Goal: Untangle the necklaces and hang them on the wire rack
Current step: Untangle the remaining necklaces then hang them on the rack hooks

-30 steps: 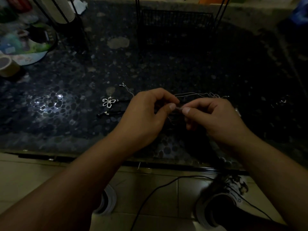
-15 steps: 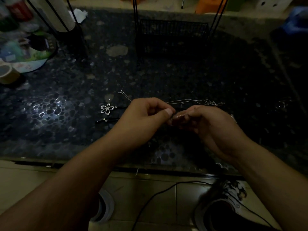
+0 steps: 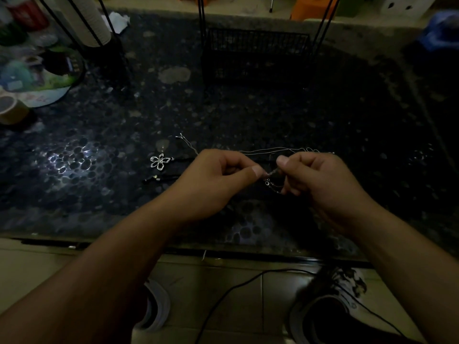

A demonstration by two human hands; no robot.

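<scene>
Head view: left hand (image 3: 213,184) and right hand (image 3: 320,184) have drawn slightly apart, each pinching the thin chain (image 3: 272,173) over the dark table (image 3: 248,115); probably a knot loosening, too dim to confirm. Flower pendant (image 3: 159,161) lies left. Wire rack (image 3: 255,54) bare.

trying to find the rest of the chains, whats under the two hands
Between the left hand and right hand a clasp end dangles over the dark table. A thin silver chain runs behind the knuckles. Anything directly beneath the palms is covered.
</scene>
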